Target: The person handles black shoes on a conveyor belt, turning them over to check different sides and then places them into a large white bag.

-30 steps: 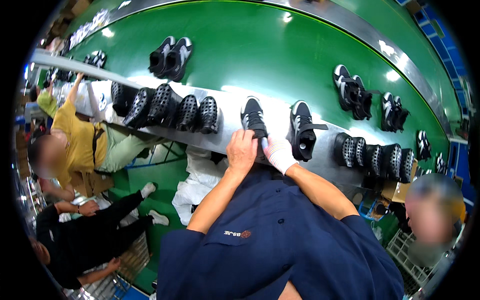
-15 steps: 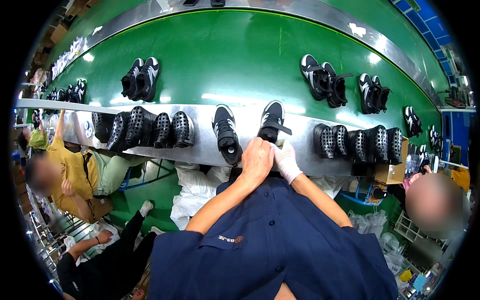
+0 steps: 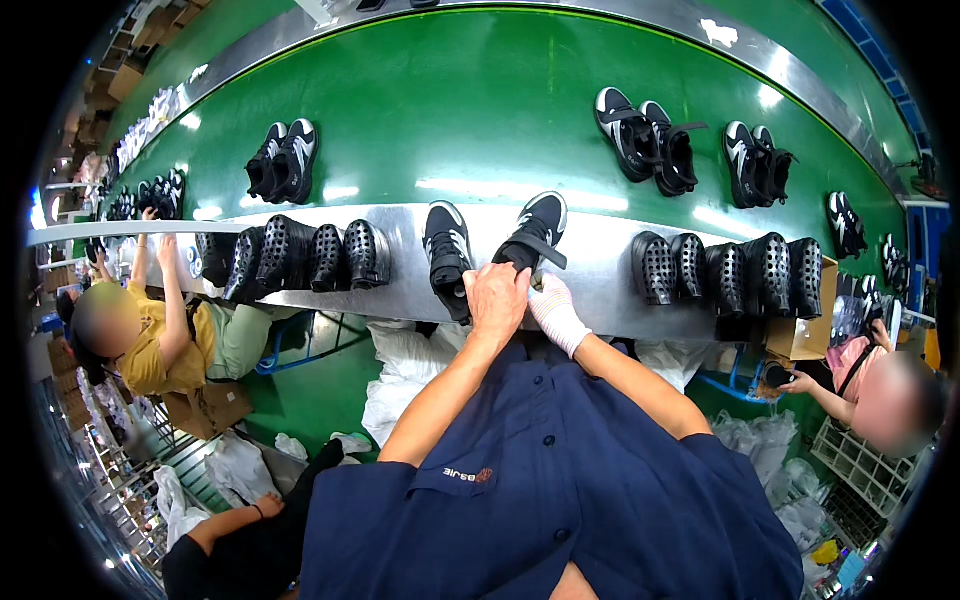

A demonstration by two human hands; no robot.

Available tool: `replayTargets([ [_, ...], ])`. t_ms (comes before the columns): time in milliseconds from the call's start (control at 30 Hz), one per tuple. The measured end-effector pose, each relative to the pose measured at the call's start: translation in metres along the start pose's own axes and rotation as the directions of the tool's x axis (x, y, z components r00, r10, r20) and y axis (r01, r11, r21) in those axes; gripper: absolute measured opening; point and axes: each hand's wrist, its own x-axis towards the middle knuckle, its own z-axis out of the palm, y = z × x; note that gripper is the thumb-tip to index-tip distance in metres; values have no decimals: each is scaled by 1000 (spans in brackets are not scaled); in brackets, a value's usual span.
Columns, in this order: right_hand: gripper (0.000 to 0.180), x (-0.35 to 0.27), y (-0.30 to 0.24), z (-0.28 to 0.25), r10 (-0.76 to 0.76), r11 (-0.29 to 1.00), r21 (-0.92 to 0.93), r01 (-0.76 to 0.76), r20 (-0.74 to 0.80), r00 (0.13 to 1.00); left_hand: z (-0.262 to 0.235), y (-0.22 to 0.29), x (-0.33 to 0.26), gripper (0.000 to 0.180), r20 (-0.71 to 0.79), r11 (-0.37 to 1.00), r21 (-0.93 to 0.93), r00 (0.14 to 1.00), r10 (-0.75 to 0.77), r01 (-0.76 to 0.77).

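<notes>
A black sneaker point(image 3: 540, 222) with a pale grey toe lies on the metal ledge in front of me, toe pointing away and tilted right. Its loose strap sticks out to the right. My bare left hand point(image 3: 496, 300) is closed at its heel opening, the fingertips partly hidden. On the other side of the heel, my right hand point(image 3: 557, 312) in a white glove grips the shoe, thumb against the collar. Just left stands the matching sneaker point(image 3: 446, 248), its strap fastened across; my left wrist is beside its heel.
Black perforated shoe lasts point(image 3: 327, 258) line the metal ledge point(image 3: 600, 290) at left, and more lasts point(image 3: 768, 272) stand at right. Sneaker pairs point(image 3: 648, 145) rest on the green belt point(image 3: 450, 110) beyond. Co-workers sit at both sides, one in yellow point(image 3: 150, 345). White sacks point(image 3: 405, 370) hang below the ledge.
Both hands have shifted slightly left with the sneaker's heel, and its toe now angles further right. The co-worker in yellow has leaned toward the belt, arms stretched out.
</notes>
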Motion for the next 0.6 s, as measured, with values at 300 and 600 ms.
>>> replayTargets([
  [300,26,-10,-23,-64,85,869,440,-227,318,944,-4,14,15,40,100,931,-194,951,-294,308],
  [600,29,17,-99,-103,215,732,588,-344,280,936,7,7,2,40,296,521,-585,762,-577,622],
])
